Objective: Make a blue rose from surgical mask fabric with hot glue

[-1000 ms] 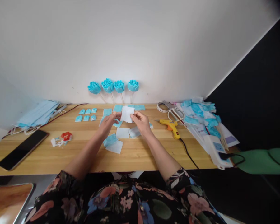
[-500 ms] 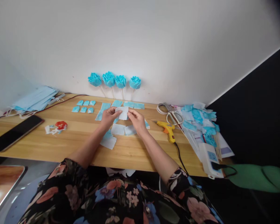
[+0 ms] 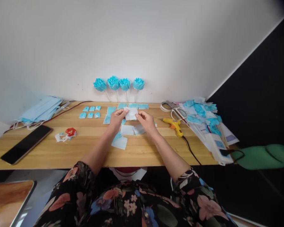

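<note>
Between my two hands is a small white fabric piece [image 3: 131, 114], held up over the middle of the table. My left hand [image 3: 117, 119] pinches its left edge between thumb and fingers. My right hand [image 3: 146, 121] grips the right edge the same way. Under and around it lie cut pieces of blue and white fabric, among them a white rectangle [image 3: 127, 130], a white-and-blue piece [image 3: 119, 142] nearer me and a long blue strip [image 3: 109, 114] to the left. Small folded blue petals [image 3: 91, 112] sit in two rows farther left.
Blue fabric flowers [image 3: 113, 83] on sticks lean on the wall. On the right are a yellow glue gun [image 3: 174, 125], scissors [image 3: 178, 114], a tape roll [image 3: 165, 106], scraps [image 3: 201, 110] and a power strip [image 3: 217, 149]. Left: face masks [image 3: 41, 108], a phone [image 3: 26, 145], a red wrapper [image 3: 71, 131].
The camera view has shifted, so the table things sit differently in the picture. Both hands still hold the white piece, which now shows flatter and wider between them.
</note>
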{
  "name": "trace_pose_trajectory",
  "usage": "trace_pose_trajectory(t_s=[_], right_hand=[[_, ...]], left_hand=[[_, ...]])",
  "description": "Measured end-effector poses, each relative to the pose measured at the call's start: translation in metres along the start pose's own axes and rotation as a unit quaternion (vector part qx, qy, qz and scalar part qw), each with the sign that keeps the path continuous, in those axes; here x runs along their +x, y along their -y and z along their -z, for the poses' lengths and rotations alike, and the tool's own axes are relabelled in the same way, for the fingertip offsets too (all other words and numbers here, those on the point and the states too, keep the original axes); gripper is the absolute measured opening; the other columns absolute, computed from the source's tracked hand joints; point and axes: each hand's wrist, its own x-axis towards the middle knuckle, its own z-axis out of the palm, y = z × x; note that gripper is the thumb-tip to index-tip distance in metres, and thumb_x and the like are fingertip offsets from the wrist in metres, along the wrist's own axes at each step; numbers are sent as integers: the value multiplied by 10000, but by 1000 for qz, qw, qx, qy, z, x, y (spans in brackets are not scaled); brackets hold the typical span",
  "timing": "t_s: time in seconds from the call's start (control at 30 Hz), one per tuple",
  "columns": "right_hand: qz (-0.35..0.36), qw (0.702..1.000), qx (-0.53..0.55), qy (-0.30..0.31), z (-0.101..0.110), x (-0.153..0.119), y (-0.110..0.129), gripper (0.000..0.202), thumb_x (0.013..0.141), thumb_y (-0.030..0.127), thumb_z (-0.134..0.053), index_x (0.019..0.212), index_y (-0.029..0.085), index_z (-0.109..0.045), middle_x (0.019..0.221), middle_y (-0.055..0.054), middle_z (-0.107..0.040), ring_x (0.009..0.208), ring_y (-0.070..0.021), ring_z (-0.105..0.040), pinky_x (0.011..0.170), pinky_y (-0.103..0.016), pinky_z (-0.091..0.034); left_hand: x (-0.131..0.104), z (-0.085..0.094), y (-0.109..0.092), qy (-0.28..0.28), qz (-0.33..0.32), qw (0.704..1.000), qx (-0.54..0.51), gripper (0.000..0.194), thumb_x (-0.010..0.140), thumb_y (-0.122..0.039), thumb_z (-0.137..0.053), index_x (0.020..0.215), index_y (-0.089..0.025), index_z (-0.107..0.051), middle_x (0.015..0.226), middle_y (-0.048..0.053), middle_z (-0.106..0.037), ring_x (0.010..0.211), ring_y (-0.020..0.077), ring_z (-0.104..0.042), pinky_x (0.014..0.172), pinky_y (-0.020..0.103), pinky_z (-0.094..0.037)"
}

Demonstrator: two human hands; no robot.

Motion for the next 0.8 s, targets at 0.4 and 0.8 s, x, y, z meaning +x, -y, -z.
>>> trace_pose_trajectory(t_s=[0.4,0.8], right_hand=[[238,944,-227,-31,4,0,37,210,948,333,-516,921,249,-706,931,-67,-737,924,-220,-651,895,-379,-491],[-121,972,168,114,-8,28,8,493,853,641,-565,1105,236,-689,990,-74,-741,862,-190,-692,758,-348,-585]], left_hand=[[-22,15,-21,123,140,967,-173,630,851,-694,-556,1156,-143,-590,703,64,-697,678,206,-685,688,335,-534],[0,25,-14,65,46,993,-85,745,717,-261,-748,1422,-179,-523,846,27,-729,690,141,-650,676,272,-515]])
